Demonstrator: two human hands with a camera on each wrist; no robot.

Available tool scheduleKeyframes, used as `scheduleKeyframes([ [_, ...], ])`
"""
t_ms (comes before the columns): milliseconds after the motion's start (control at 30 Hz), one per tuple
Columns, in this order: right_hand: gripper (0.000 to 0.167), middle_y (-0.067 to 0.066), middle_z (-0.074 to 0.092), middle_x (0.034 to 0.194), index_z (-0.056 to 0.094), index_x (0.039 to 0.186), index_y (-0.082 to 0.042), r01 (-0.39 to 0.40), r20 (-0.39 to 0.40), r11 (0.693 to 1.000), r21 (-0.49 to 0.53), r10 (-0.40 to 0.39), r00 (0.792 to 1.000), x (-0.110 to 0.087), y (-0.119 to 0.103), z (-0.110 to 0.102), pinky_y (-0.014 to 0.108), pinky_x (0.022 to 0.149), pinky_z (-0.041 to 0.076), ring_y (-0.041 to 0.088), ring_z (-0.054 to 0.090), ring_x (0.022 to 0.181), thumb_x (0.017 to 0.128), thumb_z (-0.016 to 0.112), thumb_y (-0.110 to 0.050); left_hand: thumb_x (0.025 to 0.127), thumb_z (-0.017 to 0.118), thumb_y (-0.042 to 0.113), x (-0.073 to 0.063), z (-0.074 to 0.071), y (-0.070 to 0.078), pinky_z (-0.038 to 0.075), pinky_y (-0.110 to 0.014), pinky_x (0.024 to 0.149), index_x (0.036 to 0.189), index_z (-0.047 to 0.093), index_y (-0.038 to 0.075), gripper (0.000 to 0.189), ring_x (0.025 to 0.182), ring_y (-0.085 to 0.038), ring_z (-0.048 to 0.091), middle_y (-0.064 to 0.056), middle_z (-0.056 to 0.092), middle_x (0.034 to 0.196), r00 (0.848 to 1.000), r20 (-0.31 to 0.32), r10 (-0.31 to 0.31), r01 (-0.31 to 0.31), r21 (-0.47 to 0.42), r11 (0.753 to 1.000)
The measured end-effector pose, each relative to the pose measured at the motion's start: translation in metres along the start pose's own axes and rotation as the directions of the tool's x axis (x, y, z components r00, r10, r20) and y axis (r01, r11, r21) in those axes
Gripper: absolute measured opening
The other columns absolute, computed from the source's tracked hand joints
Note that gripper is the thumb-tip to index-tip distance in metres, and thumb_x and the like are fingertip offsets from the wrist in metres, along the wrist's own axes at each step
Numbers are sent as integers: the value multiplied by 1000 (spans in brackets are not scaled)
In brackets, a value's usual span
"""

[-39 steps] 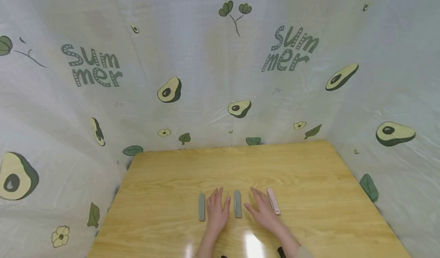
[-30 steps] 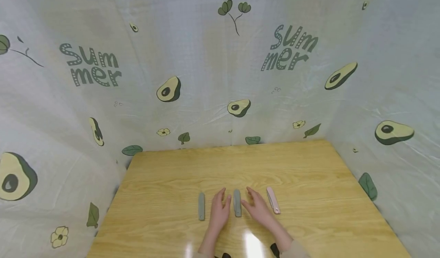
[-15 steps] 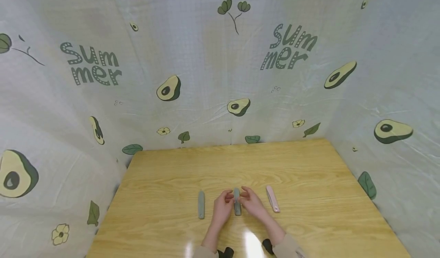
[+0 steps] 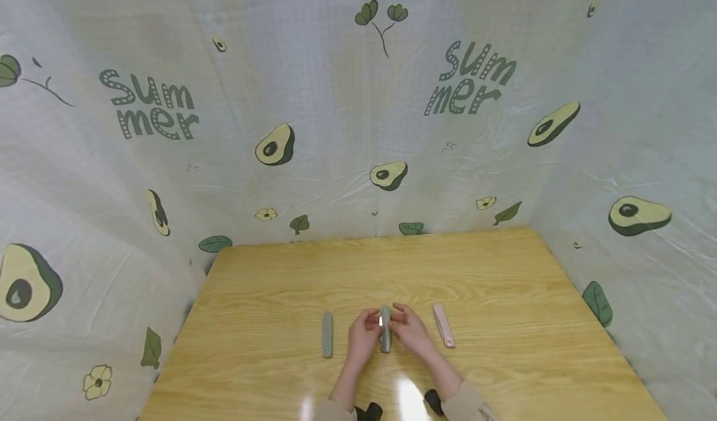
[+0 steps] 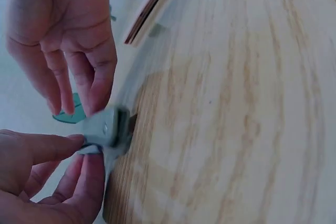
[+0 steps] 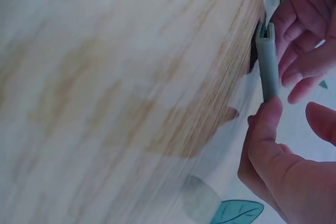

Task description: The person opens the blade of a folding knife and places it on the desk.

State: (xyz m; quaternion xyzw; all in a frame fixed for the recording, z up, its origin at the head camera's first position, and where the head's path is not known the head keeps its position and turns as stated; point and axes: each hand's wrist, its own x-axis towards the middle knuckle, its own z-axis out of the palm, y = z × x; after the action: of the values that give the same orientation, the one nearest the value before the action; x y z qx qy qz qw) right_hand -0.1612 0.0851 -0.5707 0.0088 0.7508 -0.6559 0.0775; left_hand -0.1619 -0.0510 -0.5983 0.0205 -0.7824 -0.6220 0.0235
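In the head view, a grey-green folding knife (image 4: 385, 341) is held between both hands, a bright strip of blade (image 4: 381, 322) showing along its left side. My left hand (image 4: 363, 340) pinches the knife from the left with curled thumb and fingers. From the other side, my right hand (image 4: 411, 332) holds the handle near its middle. The left wrist view shows the left thumb and fingers close together on the knife (image 5: 106, 127). In the right wrist view, right fingertips touch the lower end of the handle (image 6: 268, 66); part of their grip is hidden.
Left of the hands lies another grey-green folding knife (image 4: 327, 335). A pink folding knife (image 4: 444, 325) lies slightly slanted on the right. The wooden table (image 4: 269, 284) meets printed cloth (image 4: 325, 97) at its back and sides. Black wrist devices (image 4: 370, 411) sit near the sleeves.
Both hands have come inward to the middle knife and taken hold of it. Since half a second ago the knife has turned slightly and a bright blade strip shows. The outer knives have stayed put.
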Motion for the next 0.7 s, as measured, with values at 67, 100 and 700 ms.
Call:
scheduleKeyframes([
  [67, 51, 36, 60, 112, 40, 134, 17, -4, -7, 1000, -11, 4, 1000, 0, -1, -1, 40, 82, 59, 41, 63, 100, 88, 61, 5, 75, 69, -10, 0, -1, 0, 59, -26, 70, 112, 63, -9, 37, 81, -23, 67, -17, 68, 94, 1000, 4, -25, 26, -62, 998],
  [100, 51, 35, 61, 110, 41, 133, 17, -1, -8, 1000, -27, 1, 1000, -1, -1, -2, 40, 81, 59, 40, 64, 98, 89, 61, 3, 75, 69, -10, 0, -1, 0, 59, -26, 70, 113, 62, -10, 39, 81, -22, 67, -18, 68, 94, 999, 13, -48, 50, -100, 994],
  [700, 34, 19, 67, 101, 58, 115, 17, -30, 3, 997, -71, 31, 1000, 0, -4, -9, 34, 78, 58, 24, 64, 93, 92, 65, -7, 87, 68, -2, 1, -11, 1, 61, -33, 80, 112, 64, -16, 29, 87, -18, 69, -22, 69, 108, 955, 232, -186, 261, -357, 897],
])
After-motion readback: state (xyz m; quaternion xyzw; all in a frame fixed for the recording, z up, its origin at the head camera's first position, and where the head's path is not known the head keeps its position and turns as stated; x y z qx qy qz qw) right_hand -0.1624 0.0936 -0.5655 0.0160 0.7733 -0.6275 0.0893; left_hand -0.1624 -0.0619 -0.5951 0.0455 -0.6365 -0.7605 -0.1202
